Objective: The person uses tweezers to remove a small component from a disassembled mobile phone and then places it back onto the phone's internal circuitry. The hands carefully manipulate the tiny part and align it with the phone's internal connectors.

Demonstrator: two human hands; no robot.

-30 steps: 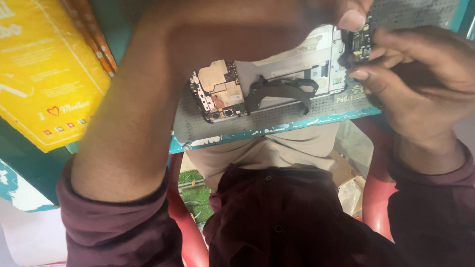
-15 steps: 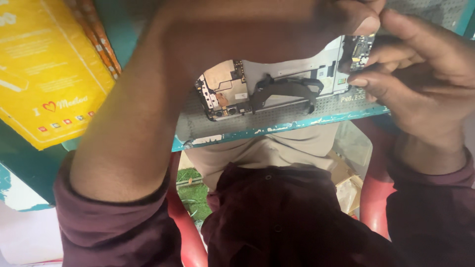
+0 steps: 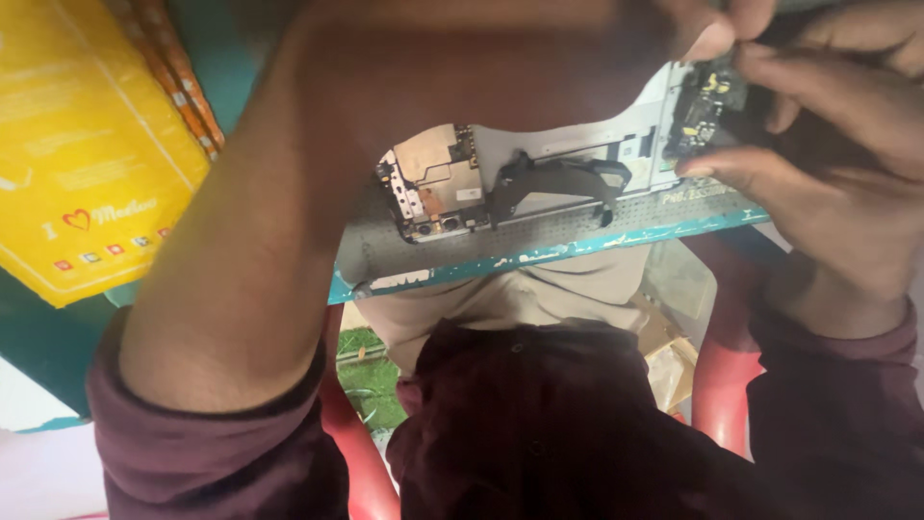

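Note:
An opened phone (image 3: 568,159) lies on a grey work mat (image 3: 539,236), its back off. A copper-shielded board (image 3: 433,183) sits at its left end and a black flex cable (image 3: 558,178) crosses the middle. My right hand (image 3: 837,144) grips the phone's right end, thumb and fingers on either side of a small dark circuit board (image 3: 703,111). My left forearm (image 3: 260,250) crosses the view. My left hand (image 3: 500,53) is blurred at the top and hides the phone's far edge. Its fingertips (image 3: 717,24) meet my right fingers above that board; anything between them is hidden.
The mat rests on a teal table whose chipped edge (image 3: 577,248) faces me. A yellow printed packet (image 3: 87,164) and orange striped strips (image 3: 168,72) lie at the left. Below the table are my maroon shirt (image 3: 539,424) and a red chair (image 3: 717,385).
My right hand has moved up and closed in around the phone's right end. My left fingertips have shifted right to meet it. The phone has stayed on the mat.

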